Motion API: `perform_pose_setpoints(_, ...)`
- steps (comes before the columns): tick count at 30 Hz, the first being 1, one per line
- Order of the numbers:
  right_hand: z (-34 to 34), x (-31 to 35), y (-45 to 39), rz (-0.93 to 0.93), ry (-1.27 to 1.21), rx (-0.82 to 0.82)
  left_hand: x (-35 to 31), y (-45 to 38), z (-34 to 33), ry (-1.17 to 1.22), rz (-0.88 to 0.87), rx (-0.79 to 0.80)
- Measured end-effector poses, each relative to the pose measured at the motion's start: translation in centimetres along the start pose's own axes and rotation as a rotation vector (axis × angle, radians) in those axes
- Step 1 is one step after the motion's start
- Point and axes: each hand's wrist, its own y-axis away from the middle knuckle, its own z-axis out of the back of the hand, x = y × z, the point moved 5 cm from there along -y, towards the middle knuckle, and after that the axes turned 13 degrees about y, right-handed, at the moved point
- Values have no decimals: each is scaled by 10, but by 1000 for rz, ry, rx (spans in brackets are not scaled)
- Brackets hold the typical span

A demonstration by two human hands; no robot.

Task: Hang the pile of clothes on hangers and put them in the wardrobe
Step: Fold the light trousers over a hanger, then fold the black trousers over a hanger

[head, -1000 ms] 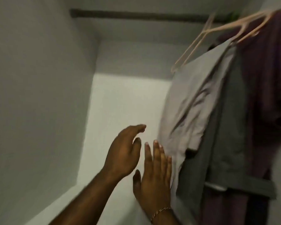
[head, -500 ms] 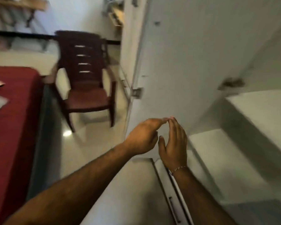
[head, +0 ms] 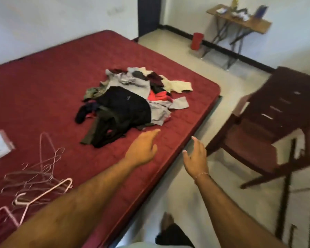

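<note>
Red mattress (head: pixel 43 90) fills view. Clothes pile (head: pixel 131 101) at 12 o'clock of my left hand (head: pixel 141 149); hangers (head: pixel 36 178) at 9 o'clock. Left hand, right hand (head: pixel 195 158) both relaxed, holding nothing. Garments likely soft, light; I pinch top black piece at shoulder seam.

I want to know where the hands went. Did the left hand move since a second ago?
Yes. The left hand left the wardrobe and now reaches over the red bed, toward the clothes pile.

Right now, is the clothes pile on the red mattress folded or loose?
Loose: the mixed-colour clothes pile lies crumpled and overlapping on the red mattress.
</note>
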Motion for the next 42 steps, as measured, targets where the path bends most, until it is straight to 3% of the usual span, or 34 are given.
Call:
perform_pose_setpoints(5, -80, 72, -109, 154, 9, 199, 62, -59, 56, 18, 186, -162)
perform_pose_setpoints(10, -179, 101, -215, 250, 66, 543, 125, -141, 78, 3, 379, -233)
perform_pose_setpoints(15, -238, 117, -278, 205, 73, 761, 166, -196, 90, 6, 561, -173)
perform_pose_setpoints(23, -338, 181, -357, 112, 116, 837, 223, -234, 114, -2, 763, -142)
perform_pose_setpoints(28, -382, 205, -386, -12, 108, 928, 238, -249, 152, 29, 694, -231)
perform_pose_setpoints(30, -384, 213, -387, -22, -53, 980, 248, -239, 162, 79, 689, -312)
perform_pose_setpoints(33, -360, 236, -373, -63, -479, 1004, 275, -210, 170, 251, 828, -485)
perform_pose_setpoints(36, -314, 279, -340, -5, -766, 1148, 294, -178, 179, 584, 1023, -725)
perform_pose_setpoints(39, -269, 318, -300, 82, -844, 1276, 290, -151, 183, 1150, 1166, -859)
perform_pose_setpoints(42, -237, 344, -258, 118, -847, 1363, 285, -141, 192, 1514, 1086, -863)
